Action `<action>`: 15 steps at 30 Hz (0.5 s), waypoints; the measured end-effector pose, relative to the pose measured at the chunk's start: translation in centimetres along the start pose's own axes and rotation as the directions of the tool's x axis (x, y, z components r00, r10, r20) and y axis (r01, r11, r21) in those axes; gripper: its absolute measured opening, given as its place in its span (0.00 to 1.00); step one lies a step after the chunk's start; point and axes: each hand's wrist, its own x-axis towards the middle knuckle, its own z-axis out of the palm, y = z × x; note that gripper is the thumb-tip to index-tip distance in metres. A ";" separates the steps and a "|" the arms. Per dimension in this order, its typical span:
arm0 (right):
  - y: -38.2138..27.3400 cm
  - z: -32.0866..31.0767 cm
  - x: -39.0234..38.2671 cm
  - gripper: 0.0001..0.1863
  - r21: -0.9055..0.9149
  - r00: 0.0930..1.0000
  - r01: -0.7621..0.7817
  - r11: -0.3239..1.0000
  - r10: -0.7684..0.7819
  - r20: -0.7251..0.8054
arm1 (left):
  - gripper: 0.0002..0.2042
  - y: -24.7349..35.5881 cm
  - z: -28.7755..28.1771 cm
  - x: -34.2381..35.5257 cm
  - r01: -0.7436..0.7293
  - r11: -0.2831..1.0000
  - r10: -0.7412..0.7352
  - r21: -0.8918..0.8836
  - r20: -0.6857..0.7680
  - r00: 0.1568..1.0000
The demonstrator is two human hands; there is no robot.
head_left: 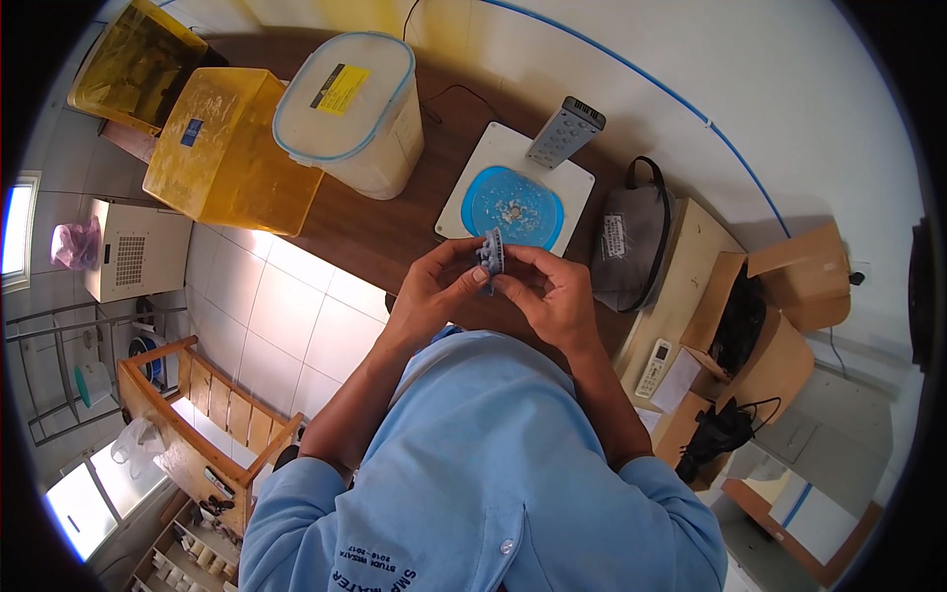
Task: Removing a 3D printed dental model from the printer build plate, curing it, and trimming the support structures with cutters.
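Before my chest, a small grey-blue knobbly piece (490, 259) with a ridged, rounded edge is held up between both hands. It may be a moulded or printed model; its exact kind is hard to make out. My left hand (434, 294) pinches it from the left with thumb and fingers. From the right, my right hand (552, 298) grips it the same way. Just beyond the hands lies a blue round plate (541, 200) strewn with pale crumbs. It rests on a white square base (480, 163) with an upright grey button panel (567, 132) at its far corner.
On the brown table (365, 229), a lidded clear tub (395, 148) stands beside yellow translucent boxes (232, 148). To the right are a grey zipped bag (631, 247), a white remote control (654, 367) and an opened cardboard box (715, 306). A wooden bench (242, 405) stands lower left.
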 end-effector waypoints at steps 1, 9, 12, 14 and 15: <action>-0.1 0.1 0.0 0.18 0.000 1.000 0.000 1.000 0.000 0.001 | 0.26 -0.1 -0.1 0.0 -0.005 1.000 0.005 0.013 0.007 1.000; -0.3 0.1 0.0 0.18 -0.101 0.997 0.071 0.992 -0.070 0.011 | 0.25 0.1 0.0 -0.1 0.003 1.000 -0.003 -0.004 0.006 1.000; -0.4 0.1 0.0 0.18 -0.101 0.997 0.081 0.992 -0.080 0.011 | 0.25 0.1 0.0 0.0 -0.001 1.000 0.001 -0.003 0.011 1.000; -0.4 0.1 0.0 0.18 -0.090 0.998 0.070 0.994 -0.069 0.012 | 0.25 0.0 -0.1 -0.1 -0.005 1.000 0.005 0.003 0.013 1.000; -0.4 0.1 0.0 0.18 -0.078 0.998 0.058 0.995 -0.058 0.010 | 0.25 -0.1 -0.1 0.0 -0.012 1.000 0.012 0.000 0.013 1.000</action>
